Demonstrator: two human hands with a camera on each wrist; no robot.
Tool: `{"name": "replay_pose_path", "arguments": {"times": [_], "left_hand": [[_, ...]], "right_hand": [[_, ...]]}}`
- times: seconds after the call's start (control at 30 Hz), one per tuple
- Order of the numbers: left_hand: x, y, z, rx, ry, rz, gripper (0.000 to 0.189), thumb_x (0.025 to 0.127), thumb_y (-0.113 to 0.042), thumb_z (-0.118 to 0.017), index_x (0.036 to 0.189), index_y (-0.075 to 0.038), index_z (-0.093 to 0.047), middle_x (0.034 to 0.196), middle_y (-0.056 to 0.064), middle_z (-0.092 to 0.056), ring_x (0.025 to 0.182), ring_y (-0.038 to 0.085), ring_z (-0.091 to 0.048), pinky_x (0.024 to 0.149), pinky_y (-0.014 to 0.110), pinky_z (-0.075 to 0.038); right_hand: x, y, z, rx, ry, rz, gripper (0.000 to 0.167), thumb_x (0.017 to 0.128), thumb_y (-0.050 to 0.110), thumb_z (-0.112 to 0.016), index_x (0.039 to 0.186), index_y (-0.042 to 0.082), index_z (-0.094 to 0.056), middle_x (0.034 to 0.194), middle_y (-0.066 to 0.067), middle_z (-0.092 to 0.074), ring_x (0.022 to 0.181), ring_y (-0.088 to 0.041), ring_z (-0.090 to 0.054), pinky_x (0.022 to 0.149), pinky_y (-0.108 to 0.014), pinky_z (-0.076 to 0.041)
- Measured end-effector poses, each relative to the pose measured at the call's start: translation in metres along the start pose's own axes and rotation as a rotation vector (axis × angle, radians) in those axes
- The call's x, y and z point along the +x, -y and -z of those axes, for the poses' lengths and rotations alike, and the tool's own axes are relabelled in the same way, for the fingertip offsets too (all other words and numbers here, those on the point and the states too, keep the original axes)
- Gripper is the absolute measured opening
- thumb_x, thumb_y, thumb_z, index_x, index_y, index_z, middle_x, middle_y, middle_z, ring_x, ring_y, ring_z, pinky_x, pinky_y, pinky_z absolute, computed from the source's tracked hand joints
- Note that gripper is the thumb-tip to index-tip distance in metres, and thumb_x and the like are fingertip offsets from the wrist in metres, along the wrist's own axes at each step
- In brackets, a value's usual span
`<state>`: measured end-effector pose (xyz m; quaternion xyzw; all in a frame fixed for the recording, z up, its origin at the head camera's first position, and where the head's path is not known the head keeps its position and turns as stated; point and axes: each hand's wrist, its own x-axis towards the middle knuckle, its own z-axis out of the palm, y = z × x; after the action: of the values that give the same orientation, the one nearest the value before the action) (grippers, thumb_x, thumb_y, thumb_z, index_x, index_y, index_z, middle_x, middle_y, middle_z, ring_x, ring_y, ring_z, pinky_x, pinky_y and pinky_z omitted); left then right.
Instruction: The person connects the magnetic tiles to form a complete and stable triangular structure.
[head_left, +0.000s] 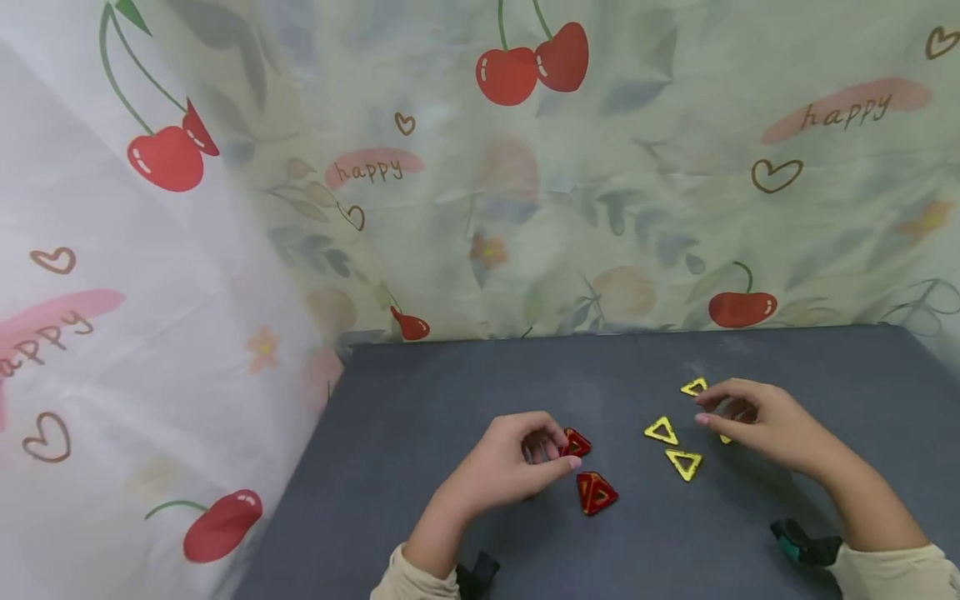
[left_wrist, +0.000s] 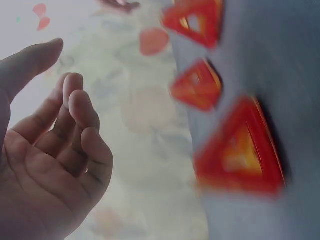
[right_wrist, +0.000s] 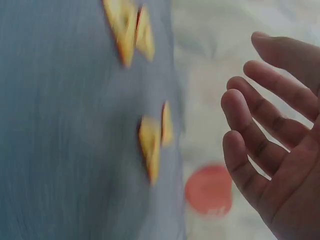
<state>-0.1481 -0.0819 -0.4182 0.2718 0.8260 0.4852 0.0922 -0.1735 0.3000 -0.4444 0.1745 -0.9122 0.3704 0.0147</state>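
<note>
My left hand hovers above the table with fingers loosely bent and nothing held, as the left wrist view confirms. Close to its fingertips lies a red triangular piece, partly covered by them. A second red piece lies nearer me, raised in the middle. Three red pieces appear in the left wrist view, the largest red triangle blurred. My right hand is also off the table, its fingers relaxed around nothing. Left of it are yellow open triangles; another yellow triangle is mostly hidden behind its thumb.
The dark grey table meets a printed cloth at the back and left. Black bands sit at both wrists. One yellow triangle lies farther back, beside the right fingertips.
</note>
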Motion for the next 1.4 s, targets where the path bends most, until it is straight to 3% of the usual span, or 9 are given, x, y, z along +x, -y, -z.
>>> {"name": "replay_pose_path", "arguments": {"times": [0.13,0.3,0.5,0.67,0.87,1.03,1.27,1.4], "left_hand": [[0.016,-0.015,-0.024,-0.048,0.046,-0.055,0.013,0.097,-0.024,-0.081,0.103,-0.015,-0.074,0.088,-0.008,-0.068,0.073,0.003,-0.061,0.071,0.022,-0.055],[0.037,-0.028,-0.06,-0.104,0.09,-0.091,0.013,0.096,-0.025,-0.081,0.102,-0.015,-0.074,0.087,-0.012,-0.068,0.072,-0.002,-0.062,0.071,0.02,-0.057],[0.058,-0.032,-0.098,-0.126,0.023,-0.069,0.015,0.095,-0.027,-0.082,0.1,-0.015,-0.075,0.087,-0.017,-0.065,0.077,-0.004,-0.062,0.074,0.017,-0.056],[0.068,-0.03,-0.121,-0.094,-0.063,0.0,0.015,0.093,-0.031,-0.084,0.098,-0.021,-0.074,0.093,-0.017,-0.062,0.085,-0.004,-0.059,0.075,0.016,-0.052],[0.079,-0.027,-0.143,-0.032,-0.143,0.124,0.02,0.089,-0.029,-0.087,0.098,-0.016,-0.075,0.092,-0.007,-0.062,0.078,-0.001,-0.056,0.068,0.017,-0.049],[0.087,-0.025,-0.154,0.053,-0.146,0.231,0.023,0.086,-0.029,-0.089,0.096,-0.015,-0.074,0.088,-0.006,-0.059,0.072,0.0,-0.048,0.065,0.019,-0.045],[0.098,-0.027,-0.156,0.191,-0.157,0.372,0.031,0.08,-0.034,-0.094,0.094,-0.015,-0.073,0.083,-0.007,-0.056,0.07,0.007,-0.049,0.063,0.025,-0.045],[0.103,-0.03,-0.159,0.279,-0.145,0.4,0.033,0.077,-0.037,-0.096,0.092,-0.018,-0.074,0.081,-0.007,-0.059,0.068,0.007,-0.05,0.062,0.025,-0.044]], "right_hand": [[-0.001,-0.031,0.012,-0.039,-0.016,-0.078,0.035,0.101,0.029,-0.075,0.127,0.006,-0.072,0.119,-0.014,-0.074,0.083,-0.005,-0.067,0.068,-0.028,-0.054],[-0.002,-0.055,0.01,-0.023,-0.014,-0.111,0.036,0.101,0.026,-0.075,0.127,0.001,-0.072,0.118,-0.018,-0.075,0.081,-0.008,-0.068,0.067,-0.027,-0.054],[-0.005,-0.066,0.006,0.032,0.02,-0.148,0.038,0.1,0.022,-0.076,0.128,-0.003,-0.07,0.119,-0.021,-0.074,0.073,-0.011,-0.068,0.065,-0.027,-0.053],[-0.006,-0.07,0.004,0.034,0.058,-0.178,0.039,0.099,0.023,-0.077,0.127,-0.004,-0.069,0.115,-0.018,-0.073,0.068,-0.011,-0.064,0.062,-0.027,-0.05],[-0.006,-0.074,0.004,0.001,0.062,-0.196,0.039,0.097,0.024,-0.08,0.125,-0.002,-0.071,0.107,-0.01,-0.071,0.068,-0.009,-0.061,0.062,-0.027,-0.048],[-0.007,-0.077,0.006,-0.011,0.099,-0.196,0.039,0.096,0.024,-0.081,0.124,-0.001,-0.072,0.103,-0.006,-0.069,0.063,-0.009,-0.055,0.059,-0.027,-0.045],[-0.006,-0.078,0.008,0.037,0.165,-0.215,0.037,0.096,0.026,-0.08,0.124,0.002,-0.073,0.101,-0.005,-0.065,0.064,-0.01,-0.053,0.06,-0.028,-0.047],[-0.008,-0.079,0.011,0.035,0.18,-0.199,0.033,0.096,0.023,-0.08,0.121,0.002,-0.073,0.099,-0.005,-0.062,0.063,-0.009,-0.052,0.059,-0.027,-0.046]]}}
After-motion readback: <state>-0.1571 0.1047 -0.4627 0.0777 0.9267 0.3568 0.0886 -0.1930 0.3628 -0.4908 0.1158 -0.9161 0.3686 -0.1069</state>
